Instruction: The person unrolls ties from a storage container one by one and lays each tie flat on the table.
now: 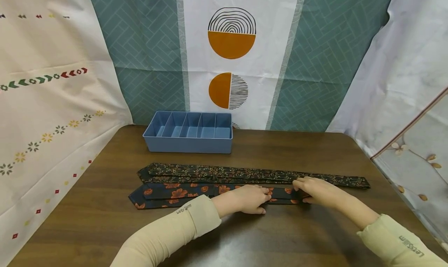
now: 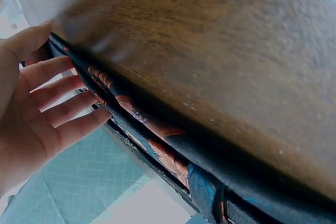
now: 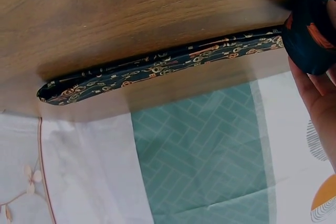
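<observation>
A dark necktie with orange flowers (image 1: 179,193) lies lengthwise across the table, its pointed wide end at the left. My left hand (image 1: 250,199) rests on its middle-right stretch; in the left wrist view the fingers (image 2: 79,129) are spread and nearly straight against the fabric. At the tie's right end, my right hand (image 1: 318,191) grips a bent-over part. The right wrist view shows that dark, orange-marked fold (image 3: 310,40) bulging between thumb and fingers. Just behind lies a second dark necktie with a small gold pattern (image 1: 252,173), stretching farther right.
A blue divided box (image 1: 187,144) with several slots stands at the back left of the brown wooden table (image 1: 280,150). Patterned cloths hang around it: a green and white curtain (image 1: 154,33) behind, pale cloths at both sides.
</observation>
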The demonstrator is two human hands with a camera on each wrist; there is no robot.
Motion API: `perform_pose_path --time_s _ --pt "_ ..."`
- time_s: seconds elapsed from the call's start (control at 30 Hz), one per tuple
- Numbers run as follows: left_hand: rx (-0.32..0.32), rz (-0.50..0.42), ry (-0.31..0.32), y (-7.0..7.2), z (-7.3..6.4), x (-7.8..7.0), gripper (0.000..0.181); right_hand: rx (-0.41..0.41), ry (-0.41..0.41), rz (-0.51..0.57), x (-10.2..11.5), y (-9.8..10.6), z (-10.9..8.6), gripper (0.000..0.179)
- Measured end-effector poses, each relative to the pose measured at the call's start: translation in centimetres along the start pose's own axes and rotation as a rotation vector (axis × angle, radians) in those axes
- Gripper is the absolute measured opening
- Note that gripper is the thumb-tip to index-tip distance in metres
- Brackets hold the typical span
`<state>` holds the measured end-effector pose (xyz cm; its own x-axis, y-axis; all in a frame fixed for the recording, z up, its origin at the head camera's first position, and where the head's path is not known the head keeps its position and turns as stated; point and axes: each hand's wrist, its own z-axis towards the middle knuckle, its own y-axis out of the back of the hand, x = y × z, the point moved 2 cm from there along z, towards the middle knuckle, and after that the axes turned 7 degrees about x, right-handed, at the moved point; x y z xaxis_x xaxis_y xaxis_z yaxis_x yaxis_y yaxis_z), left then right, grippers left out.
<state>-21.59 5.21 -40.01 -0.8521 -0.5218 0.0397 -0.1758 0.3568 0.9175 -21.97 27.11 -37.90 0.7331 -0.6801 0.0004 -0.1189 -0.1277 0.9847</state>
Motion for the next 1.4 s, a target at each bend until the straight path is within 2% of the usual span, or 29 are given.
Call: perform_pose_path --time_s 0.13,0.33,0.57,0.87,1.0,1.13,1.4 --pt "0.0 -0.009 -0.009 0.1 -0.2 -0.1 0.054 0.008 -0.007 0.017 0.0 0.0 -0.1 0.034" --pt "-0.001 -0.009 -0.017 0.2 -0.3 -0.2 0.054 0.009 -0.02 -0.038 0.0 -0.2 -0.5 0.034" --pt "-0.005 0.003 -0.018 0.2 -0.3 -0.1 0.054 -0.01 0.004 -0.045 -0.1 0.1 -0.8 0.029" --pt "-0.013 -0.002 -0.023 0.1 -0.1 0.0 0.054 0.006 -0.026 -0.051 -0.6 -0.2 -1.2 0.036" --pt "-0.017 -0.002 -0.027 0.1 0.0 0.0 0.053 -0.006 0.001 -0.075 -0.6 -0.2 -1.4 0.037" --pt "-0.021 -0.002 -0.028 0.2 -0.1 0.1 0.053 -0.03 0.02 -0.062 -0.7 0.0 -1.5 0.036" --pt "-0.016 0.014 -0.021 0.2 -0.1 0.1 0.054 0.008 -0.011 -0.022 -1.2 0.1 -1.7 0.039"
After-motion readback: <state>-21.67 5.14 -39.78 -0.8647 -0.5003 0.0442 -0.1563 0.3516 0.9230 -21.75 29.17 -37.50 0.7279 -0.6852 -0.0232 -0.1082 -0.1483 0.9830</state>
